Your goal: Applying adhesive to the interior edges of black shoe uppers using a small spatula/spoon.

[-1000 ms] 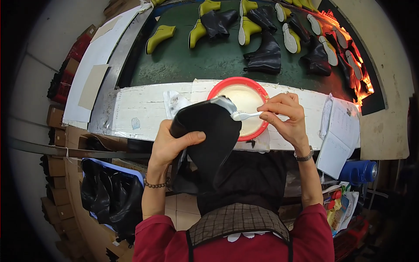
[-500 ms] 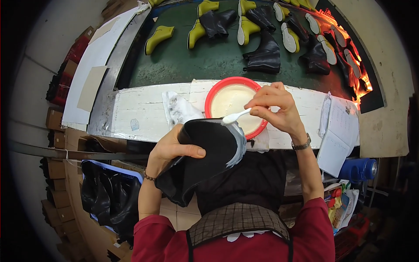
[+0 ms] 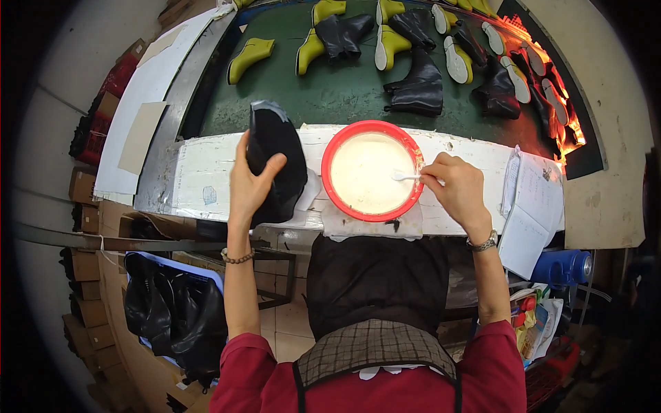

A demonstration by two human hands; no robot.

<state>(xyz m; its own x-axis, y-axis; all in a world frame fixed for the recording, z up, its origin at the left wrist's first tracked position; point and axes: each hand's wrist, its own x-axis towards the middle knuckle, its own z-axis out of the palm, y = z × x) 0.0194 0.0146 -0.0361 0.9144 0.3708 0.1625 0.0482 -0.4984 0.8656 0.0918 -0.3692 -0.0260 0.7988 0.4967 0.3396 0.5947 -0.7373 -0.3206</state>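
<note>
Brush [image 3: 406, 177]: points left from the right hand [image 3: 458, 189], over the red bowl [image 3: 329, 155]; long axis crosswise; contact with the cream paste [image 3: 372, 168] unclear.
Right hand: thumb and fingers pinch the brush; nearer the bowl.
Left hand [image 3: 258, 179]: clasps the black boot leg [image 3: 286, 148], left of the bowl, far end pointing away.
Surface: white board [image 3: 203, 172].
Room: green belt [image 3: 306, 96] beyond, bearing yellow boots [image 3: 250, 58].

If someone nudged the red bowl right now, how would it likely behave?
The red bowl probably feels weighty, given the wide pool of cream-coloured liquid inside. A hard push might slosh that liquid, since no lid covers it. Rolling seems unlikely: it sits upright.
</note>
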